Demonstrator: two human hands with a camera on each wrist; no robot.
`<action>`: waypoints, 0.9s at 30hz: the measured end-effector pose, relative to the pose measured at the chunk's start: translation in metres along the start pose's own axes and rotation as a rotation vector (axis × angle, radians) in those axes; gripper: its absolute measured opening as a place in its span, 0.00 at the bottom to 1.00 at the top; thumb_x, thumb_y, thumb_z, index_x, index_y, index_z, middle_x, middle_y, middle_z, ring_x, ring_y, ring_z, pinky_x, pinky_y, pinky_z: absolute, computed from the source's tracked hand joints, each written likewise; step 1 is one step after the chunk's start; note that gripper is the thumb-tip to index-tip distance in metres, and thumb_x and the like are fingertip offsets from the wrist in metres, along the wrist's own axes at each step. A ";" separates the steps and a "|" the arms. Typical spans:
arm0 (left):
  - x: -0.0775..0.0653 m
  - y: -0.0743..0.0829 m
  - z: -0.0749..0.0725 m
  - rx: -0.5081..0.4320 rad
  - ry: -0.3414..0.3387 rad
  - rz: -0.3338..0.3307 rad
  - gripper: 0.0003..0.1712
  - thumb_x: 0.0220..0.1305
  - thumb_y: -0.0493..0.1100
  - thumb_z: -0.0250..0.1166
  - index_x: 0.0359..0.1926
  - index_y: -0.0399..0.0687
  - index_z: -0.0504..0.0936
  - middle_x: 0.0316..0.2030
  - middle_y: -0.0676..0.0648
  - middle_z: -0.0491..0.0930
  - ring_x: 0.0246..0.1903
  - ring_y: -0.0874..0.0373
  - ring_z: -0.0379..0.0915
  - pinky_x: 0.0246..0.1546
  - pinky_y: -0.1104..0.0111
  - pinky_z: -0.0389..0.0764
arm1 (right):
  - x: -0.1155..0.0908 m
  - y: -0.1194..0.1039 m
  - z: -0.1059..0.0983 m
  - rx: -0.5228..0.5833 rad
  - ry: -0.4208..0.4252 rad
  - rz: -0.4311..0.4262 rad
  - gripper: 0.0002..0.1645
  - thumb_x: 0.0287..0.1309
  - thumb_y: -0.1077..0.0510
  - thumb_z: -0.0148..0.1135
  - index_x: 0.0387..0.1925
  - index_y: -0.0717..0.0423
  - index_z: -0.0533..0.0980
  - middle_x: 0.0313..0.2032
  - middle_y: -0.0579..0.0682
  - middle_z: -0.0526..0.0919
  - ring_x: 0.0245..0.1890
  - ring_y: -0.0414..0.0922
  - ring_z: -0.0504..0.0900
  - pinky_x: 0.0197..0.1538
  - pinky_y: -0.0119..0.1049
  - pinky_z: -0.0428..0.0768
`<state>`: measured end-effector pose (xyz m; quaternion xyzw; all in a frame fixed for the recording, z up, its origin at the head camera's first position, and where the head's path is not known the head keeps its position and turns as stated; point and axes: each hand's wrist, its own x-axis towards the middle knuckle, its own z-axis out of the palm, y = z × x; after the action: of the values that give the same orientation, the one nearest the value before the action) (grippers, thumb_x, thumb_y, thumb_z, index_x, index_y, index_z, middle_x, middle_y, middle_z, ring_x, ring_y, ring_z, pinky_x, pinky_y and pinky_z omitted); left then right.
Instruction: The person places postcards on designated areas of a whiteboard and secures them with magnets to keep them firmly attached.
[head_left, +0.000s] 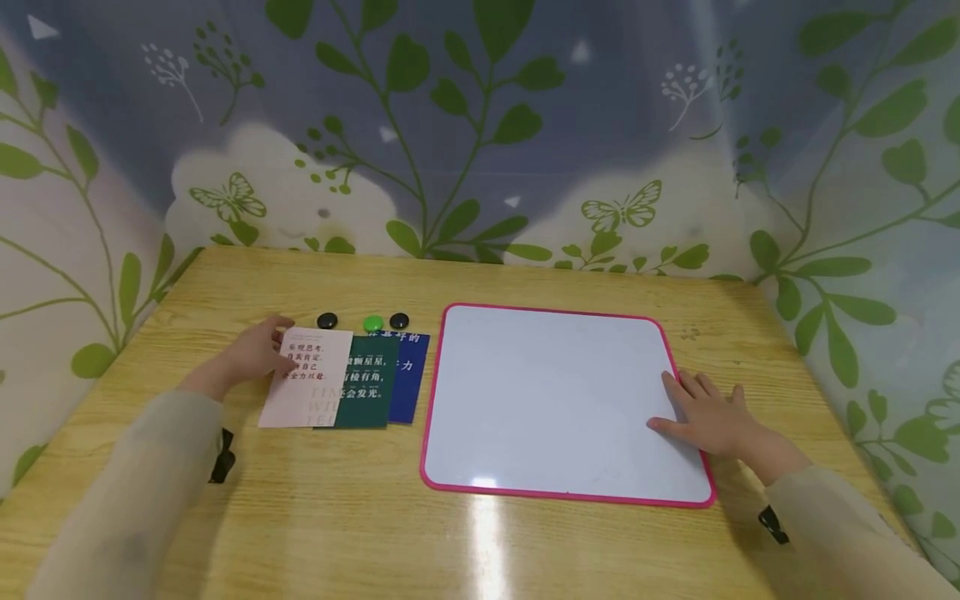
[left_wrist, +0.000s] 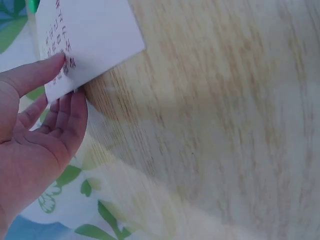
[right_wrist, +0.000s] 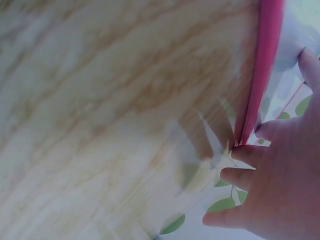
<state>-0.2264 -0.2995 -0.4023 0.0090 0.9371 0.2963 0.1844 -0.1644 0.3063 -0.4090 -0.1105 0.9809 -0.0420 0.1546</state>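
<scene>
My left hand (head_left: pixel 253 357) pinches a pale pink card (left_wrist: pixel 102 40) with red Chinese writing, thumb on its face and fingers beneath the edge. That card overlaps a dark green card (head_left: pixel 372 400) with white writing, which in turn covers part of a blue card (head_left: pixel 409 392). My right hand (head_left: pixel 708 414) lies with spread fingers over the right edge of a whiteboard (head_left: pixel 551 400) framed in pink. In the right wrist view, fingertips of the right hand (right_wrist: pixel 280 175) are right at the pink frame (right_wrist: pixel 262 65).
Behind the cards sit a black round magnet (head_left: pixel 327 320), a green one (head_left: pixel 373 323) and another black one (head_left: pixel 400 321). The wooden table (head_left: pixel 315 517) meets a leaf-patterned cloth (head_left: pixel 480 150) at the back and sides. Light glares off the table's front.
</scene>
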 end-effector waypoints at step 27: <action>-0.010 0.035 -0.006 -0.626 -0.118 0.088 0.39 0.66 0.36 0.55 0.73 0.41 0.46 0.67 0.34 0.55 0.40 0.73 0.76 0.47 0.72 0.79 | 0.001 -0.001 -0.002 -0.042 -0.005 0.002 0.58 0.54 0.25 0.47 0.69 0.64 0.53 0.66 0.73 0.54 0.64 0.75 0.50 0.54 0.80 0.42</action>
<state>-0.2220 -0.2750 -0.3744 0.0096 0.7869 0.5767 0.2191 -0.1655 0.3052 -0.4074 -0.1128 0.9813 -0.0208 0.1546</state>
